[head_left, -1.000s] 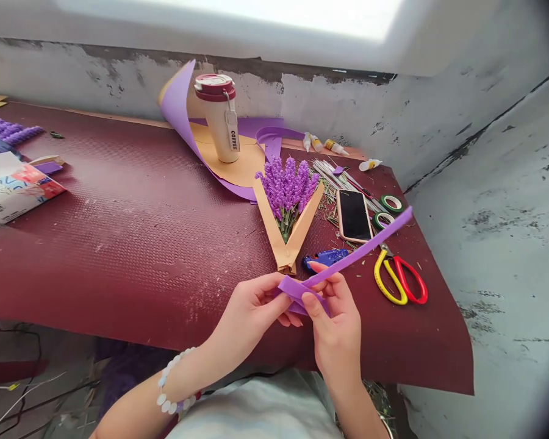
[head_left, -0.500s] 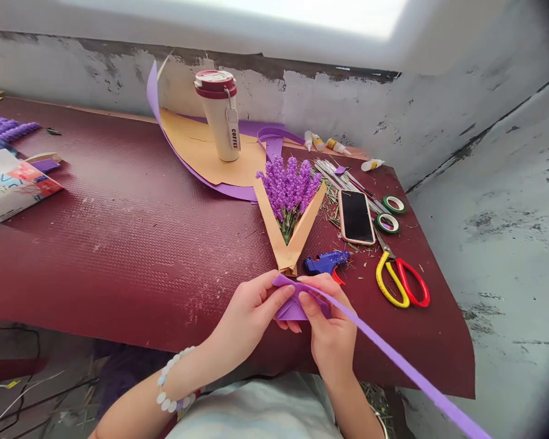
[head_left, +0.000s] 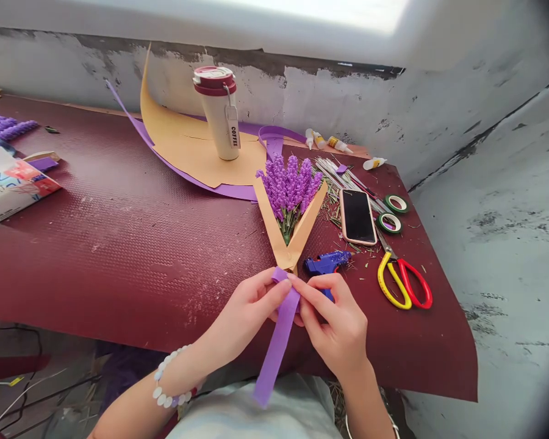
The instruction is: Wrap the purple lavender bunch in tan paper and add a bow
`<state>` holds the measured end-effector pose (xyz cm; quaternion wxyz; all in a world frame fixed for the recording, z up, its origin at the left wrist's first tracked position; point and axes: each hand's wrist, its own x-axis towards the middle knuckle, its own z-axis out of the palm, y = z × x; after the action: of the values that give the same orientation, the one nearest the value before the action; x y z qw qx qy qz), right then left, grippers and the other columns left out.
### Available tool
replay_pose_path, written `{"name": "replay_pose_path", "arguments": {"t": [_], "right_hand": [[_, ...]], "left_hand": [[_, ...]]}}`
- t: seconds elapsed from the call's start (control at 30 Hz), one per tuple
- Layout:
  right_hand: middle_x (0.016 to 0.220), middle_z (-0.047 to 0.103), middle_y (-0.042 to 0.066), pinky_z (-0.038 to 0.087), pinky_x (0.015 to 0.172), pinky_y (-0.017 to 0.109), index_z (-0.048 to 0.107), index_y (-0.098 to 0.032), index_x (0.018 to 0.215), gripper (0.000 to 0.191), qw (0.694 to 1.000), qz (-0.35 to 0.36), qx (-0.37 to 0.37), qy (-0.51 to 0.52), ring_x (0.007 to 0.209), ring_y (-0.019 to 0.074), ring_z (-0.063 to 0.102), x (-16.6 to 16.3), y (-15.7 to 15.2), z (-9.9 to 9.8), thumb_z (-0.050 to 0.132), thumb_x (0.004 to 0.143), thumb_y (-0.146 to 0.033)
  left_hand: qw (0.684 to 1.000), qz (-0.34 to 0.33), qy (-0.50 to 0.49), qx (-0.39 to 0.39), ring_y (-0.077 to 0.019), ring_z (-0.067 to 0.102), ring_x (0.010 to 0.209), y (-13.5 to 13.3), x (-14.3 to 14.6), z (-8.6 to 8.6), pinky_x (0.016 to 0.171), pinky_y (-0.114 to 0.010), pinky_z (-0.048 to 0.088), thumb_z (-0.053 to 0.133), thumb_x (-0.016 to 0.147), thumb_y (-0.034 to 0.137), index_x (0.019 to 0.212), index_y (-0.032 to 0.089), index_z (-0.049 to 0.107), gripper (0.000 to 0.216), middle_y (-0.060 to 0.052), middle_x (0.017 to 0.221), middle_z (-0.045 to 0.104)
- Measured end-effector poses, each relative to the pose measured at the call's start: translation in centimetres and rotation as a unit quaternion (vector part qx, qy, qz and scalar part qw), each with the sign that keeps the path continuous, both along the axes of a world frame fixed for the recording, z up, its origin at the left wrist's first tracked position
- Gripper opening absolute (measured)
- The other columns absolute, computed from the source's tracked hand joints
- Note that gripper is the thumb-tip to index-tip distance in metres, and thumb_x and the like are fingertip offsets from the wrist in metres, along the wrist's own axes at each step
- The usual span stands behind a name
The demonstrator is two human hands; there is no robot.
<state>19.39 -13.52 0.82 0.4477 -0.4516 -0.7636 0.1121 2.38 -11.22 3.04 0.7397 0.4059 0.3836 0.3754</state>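
My left hand (head_left: 249,314) and my right hand (head_left: 333,323) meet at the lower tip of a tan paper cone (head_left: 289,225), both pinching a purple ribbon (head_left: 278,347). The ribbon's long tail hangs down towards my lap, and its upper end is folded at the cone's tip. The fingers hide how it lies there. The cone holds a bunch of purple artificial lavender (head_left: 289,189) and lies flat on the dark red table mat (head_left: 119,244). A blue glue gun (head_left: 326,263) sits just beyond my right hand. A bead bracelet (head_left: 169,381) circles my left wrist.
Behind the cone stand a coffee tumbler (head_left: 218,116) on a curling tan-and-purple paper sheet (head_left: 201,158). To the right lie a phone (head_left: 357,216), green tape rolls (head_left: 388,223), yellow-and-red scissors (head_left: 402,281) and loose stems. A tissue box (head_left: 9,183) sits left. Stained walls bound the back and right.
The ribbon's tail has swung from the lower right to hanging straight down. Both hands have moved up to the cone's tip. The paper sheet behind has curled further left.
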Motion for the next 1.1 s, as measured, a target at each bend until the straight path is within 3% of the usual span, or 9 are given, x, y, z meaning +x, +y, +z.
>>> {"name": "replay_pose_path", "arguments": {"t": [0.1, 0.23, 0.47, 0.57, 0.77, 0.97, 1.1], "right_hand": [[0.098, 0.055, 0.004, 0.054, 0.080, 0.023, 0.066, -0.023, 0.130, 0.041, 0.999, -0.017, -0.015, -0.026, 0.090, 0.0135, 0.059, -0.1, -0.2, 0.3, 0.057, 0.093, -0.006], [0.098, 0.059, 0.004, 0.054, 0.081, 0.022, 0.067, -0.020, 0.124, 0.032, 0.995, -0.082, -0.049, 0.027, 0.089, 0.0126, 0.062, -0.5, -0.4, 0.7, 0.059, 0.095, -0.011], [0.092, 0.066, 0.002, 0.053, 0.081, 0.023, 0.069, -0.020, 0.106, 0.016, 0.980, -0.196, 0.012, 0.023, 0.086, 0.0135, 0.065, -1.2, -0.7, 0.8, 0.062, 0.093, -0.012], [0.092, 0.070, 0.001, 0.053, 0.079, 0.022, 0.067, -0.021, 0.105, 0.013, 0.978, -0.201, -0.020, 0.044, 0.085, 0.0128, 0.067, -1.3, -1.0, 0.8, 0.062, 0.094, -0.016], [0.085, 0.070, -0.004, 0.054, 0.061, 0.022, 0.066, -0.028, 0.107, 0.013, 0.950, -0.202, -0.180, 0.153, 0.068, 0.0118, 0.067, -0.9, -1.5, 0.6, 0.059, 0.097, -0.030], [0.100, 0.069, 0.002, 0.052, 0.083, 0.028, 0.066, -0.024, 0.104, 0.012, 0.972, -0.158, -0.143, 0.099, 0.094, 0.0163, 0.065, -0.3, -0.5, 0.8, 0.057, 0.096, -0.027], [0.098, 0.069, 0.001, 0.052, 0.083, 0.026, 0.067, -0.023, 0.103, 0.011, 0.978, -0.101, -0.164, 0.085, 0.092, 0.0153, 0.065, -0.5, -0.4, 1.0, 0.059, 0.096, -0.022]], "left_hand": [[1.000, -0.007, -0.004, -0.007, -0.0119, 0.071, 0.070, -0.1, 0.1, -0.1, 0.068, -0.022, 0.060, 0.075, 0.085, 0.034, 0.093, 0.015, 0.064, 0.024, 0.000, 0.081, 0.070], [1.000, 0.005, 0.009, -0.030, -0.0126, 0.074, 0.069, 0.2, 0.2, 0.1, 0.063, -0.018, 0.059, 0.072, 0.088, 0.030, 0.093, 0.014, 0.064, 0.019, -0.002, 0.083, 0.074], [0.999, 0.015, 0.018, -0.033, -0.0138, 0.076, 0.070, 0.5, 0.3, 0.2, 0.062, -0.017, 0.059, 0.071, 0.089, 0.032, 0.095, 0.015, 0.065, 0.018, -0.003, 0.090, 0.078], [0.999, 0.017, 0.020, -0.025, -0.0139, 0.076, 0.071, 0.6, 0.3, 0.0, 0.062, -0.017, 0.059, 0.070, 0.090, 0.033, 0.095, 0.016, 0.065, 0.019, -0.004, 0.091, 0.078], [0.999, 0.014, 0.032, -0.017, -0.0156, 0.076, 0.070, 0.6, 0.3, 0.0, 0.062, -0.019, 0.059, 0.068, 0.091, 0.036, 0.096, 0.016, 0.064, 0.021, -0.004, 0.087, 0.077], [0.999, 0.001, 0.050, -0.005, -0.0128, 0.071, 0.058, 0.5, 0.3, 0.1, 0.055, -0.018, 0.056, 0.066, 0.091, 0.037, 0.093, 0.016, 0.063, 0.021, 0.000, 0.072, 0.071], [0.998, -0.007, 0.063, -0.005, -0.0127, 0.070, 0.059, 0.5, 0.2, 0.3, 0.054, -0.019, 0.055, 0.061, 0.093, 0.042, 0.094, 0.016, 0.063, 0.025, 0.000, 0.074, 0.069]]}}
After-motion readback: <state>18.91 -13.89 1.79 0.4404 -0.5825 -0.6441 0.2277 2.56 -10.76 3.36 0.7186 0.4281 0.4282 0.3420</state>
